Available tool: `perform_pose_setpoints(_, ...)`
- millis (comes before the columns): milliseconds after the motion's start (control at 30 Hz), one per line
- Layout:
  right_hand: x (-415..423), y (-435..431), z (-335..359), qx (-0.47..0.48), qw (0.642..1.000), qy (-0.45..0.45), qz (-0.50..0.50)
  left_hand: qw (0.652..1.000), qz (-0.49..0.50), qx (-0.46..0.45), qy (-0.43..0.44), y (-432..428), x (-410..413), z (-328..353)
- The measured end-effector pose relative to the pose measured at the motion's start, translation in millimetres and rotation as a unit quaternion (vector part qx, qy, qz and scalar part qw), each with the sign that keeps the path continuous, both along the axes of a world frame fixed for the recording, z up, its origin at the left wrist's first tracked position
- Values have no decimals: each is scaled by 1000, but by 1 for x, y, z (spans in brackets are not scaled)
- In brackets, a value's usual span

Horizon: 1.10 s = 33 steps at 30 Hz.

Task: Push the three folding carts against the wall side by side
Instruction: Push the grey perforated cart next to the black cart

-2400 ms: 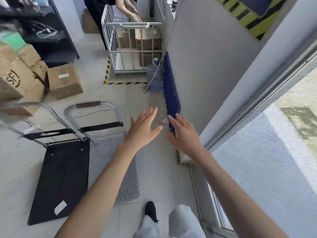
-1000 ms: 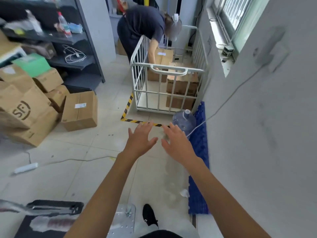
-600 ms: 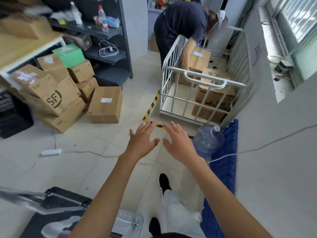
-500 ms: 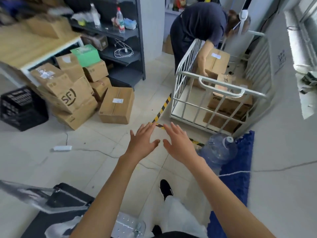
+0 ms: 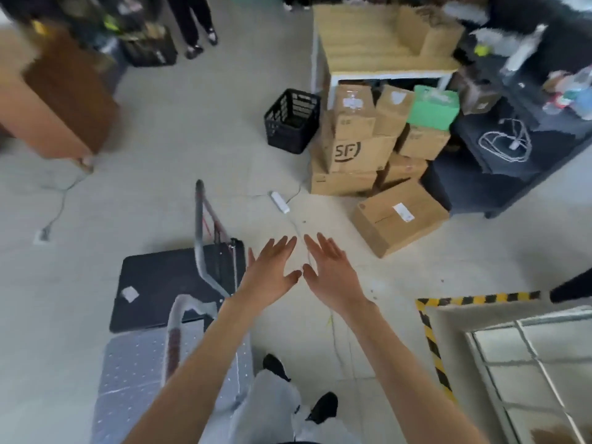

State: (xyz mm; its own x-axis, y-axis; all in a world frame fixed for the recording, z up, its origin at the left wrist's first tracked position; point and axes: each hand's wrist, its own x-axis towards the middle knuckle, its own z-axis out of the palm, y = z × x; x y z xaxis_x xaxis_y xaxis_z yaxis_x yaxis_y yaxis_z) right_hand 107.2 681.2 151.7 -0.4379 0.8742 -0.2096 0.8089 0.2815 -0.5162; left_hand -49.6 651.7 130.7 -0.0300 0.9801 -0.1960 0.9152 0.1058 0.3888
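Note:
Two folding carts stand side by side on the floor at the lower left. The black-decked cart (image 5: 160, 290) is farther from me, its grey handle (image 5: 200, 232) upright. The silver-decked cart (image 5: 134, 379) is nearer, partly under my left forearm. No third cart is in view. My left hand (image 5: 269, 274) and my right hand (image 5: 330, 274) hover in mid-air with fingers spread, holding nothing, just right of the black cart's handle end.
A stack of cardboard boxes (image 5: 368, 155) and a black crate (image 5: 293, 121) sit ahead on the right, under a wooden table (image 5: 368, 46). A white power strip (image 5: 280, 201) with its cord lies on the floor. Yellow-black tape (image 5: 429, 331) edges a white cage cart (image 5: 528, 363) at the lower right. A person's legs (image 5: 192, 24) stand at the top.
My view has swung left, away from the wall and the cage cart, toward the open room. Both carts have come into fuller view. My hands stay spread and empty.

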Motion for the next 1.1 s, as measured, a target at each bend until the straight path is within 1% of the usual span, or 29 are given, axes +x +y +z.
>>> perform_pose_setpoints(100, -65, 12, -3, -8, 994, -5, 111, 993, 115, -3, -14, -17, -57, -7)
perform_pose_setpoints(167, -106, 12, -4, -9, 984, -7, 176, 982, 186, -17, -33, -29, -88, -9)
perform_pose_setpoints(233, -144, 9, -7, 13, 970, -6, 242, 968, 247, -12, -37, -44, -113, -12)
perform_pose_setpoints(367, -203, -7, -20, 37, 931, -16, 362, 926, 372, -2, -68, -87, -142, -21)
perform_pose_setpoints(500, -236, -34, -30, 29, 893, -43, 448, 877, 472, -21, -90, -138, -147, -37)
perform_pose_setpoints(600, -252, -57, -38, 21, 857, -56, 511, 838, 533, -29, -110, -177, -139, -52)
perform_pose_setpoints(700, -266, -76, -50, 21, 815, -77, 574, 794, 594, -45, -125, -207, -129, -72)
perform_pose_setpoints(867, -282, -96, -71, 13, 746, -109, 656, 722, 668, -91, -154, -234, -105, -101)
perform_pose_setpoints(967, -292, -102, -82, 24, 708, -131, 694, 690, 696, -113, -164, -238, -92, -105)
perform_pose_setpoints(1100, -306, -101, -94, 37, 669, -154, 726, 651, 728, -126, -174, -234, -84, -108)
